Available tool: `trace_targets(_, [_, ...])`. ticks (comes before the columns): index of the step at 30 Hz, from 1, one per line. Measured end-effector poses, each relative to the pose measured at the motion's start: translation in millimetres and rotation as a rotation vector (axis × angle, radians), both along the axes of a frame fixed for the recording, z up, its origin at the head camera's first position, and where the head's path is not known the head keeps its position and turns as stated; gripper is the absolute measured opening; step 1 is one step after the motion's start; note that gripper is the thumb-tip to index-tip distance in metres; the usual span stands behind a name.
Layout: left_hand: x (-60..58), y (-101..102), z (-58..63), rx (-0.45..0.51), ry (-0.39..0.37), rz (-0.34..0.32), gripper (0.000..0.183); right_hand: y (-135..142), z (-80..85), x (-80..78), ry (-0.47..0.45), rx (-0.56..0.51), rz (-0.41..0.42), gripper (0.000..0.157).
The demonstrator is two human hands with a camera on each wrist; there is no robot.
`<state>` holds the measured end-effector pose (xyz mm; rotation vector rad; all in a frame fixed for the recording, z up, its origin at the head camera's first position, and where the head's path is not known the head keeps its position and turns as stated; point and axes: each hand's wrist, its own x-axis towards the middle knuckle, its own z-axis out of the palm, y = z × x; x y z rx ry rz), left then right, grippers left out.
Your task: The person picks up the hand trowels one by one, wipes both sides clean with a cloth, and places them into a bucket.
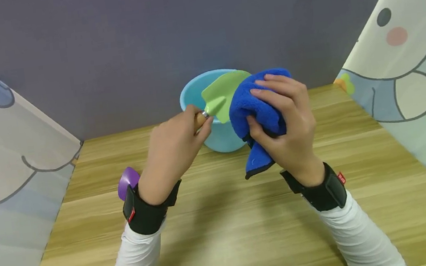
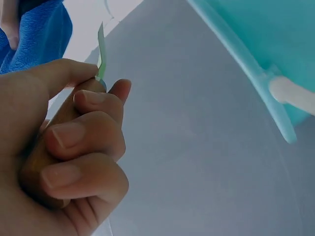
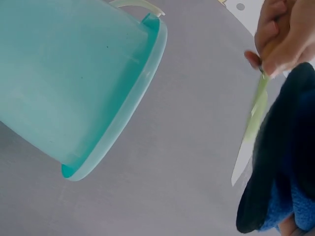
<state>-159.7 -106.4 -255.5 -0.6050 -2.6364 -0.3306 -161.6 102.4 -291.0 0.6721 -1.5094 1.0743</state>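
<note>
My left hand [image 1: 176, 149] grips the wooden handle [image 2: 37, 162] of a small garden trowel with a light green blade [image 1: 220, 96]. In the left wrist view its fingers curl round that handle. My right hand [image 1: 289, 118] holds a bunched blue cloth [image 1: 254, 105] with a dark edging, close against the right side of the blade. Some of the blade is hidden by the cloth in the head view. Below and behind the trowel stands a light blue bucket [image 1: 223, 138]; the right wrist view shows its rim and part of a pale carrying handle [image 3: 140, 5].
A purple object [image 1: 128, 180], partly covered by the left wrist, lies on the wood-grain table [image 1: 227, 239]. A dark grey panel [image 1: 125, 50] rises behind the bucket. Cartoon-printed panels stand at the left [image 1: 8, 146] and right [image 1: 403, 72].
</note>
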Motion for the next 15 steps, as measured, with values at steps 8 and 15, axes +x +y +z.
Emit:
trace_targets(8, [7.8, 15.3, 1.9, 0.032, 0.045, -0.063, 0.027, -3.4, 1.1, 6.7, 0.018, 0.03, 0.001, 0.037])
trace_targets(15, [15.6, 21.9, -3.0, 0.041, 0.011, -0.082, 0.019, -4.3, -1.4, 10.1, 0.018, 0.072, -0.011, 0.036])
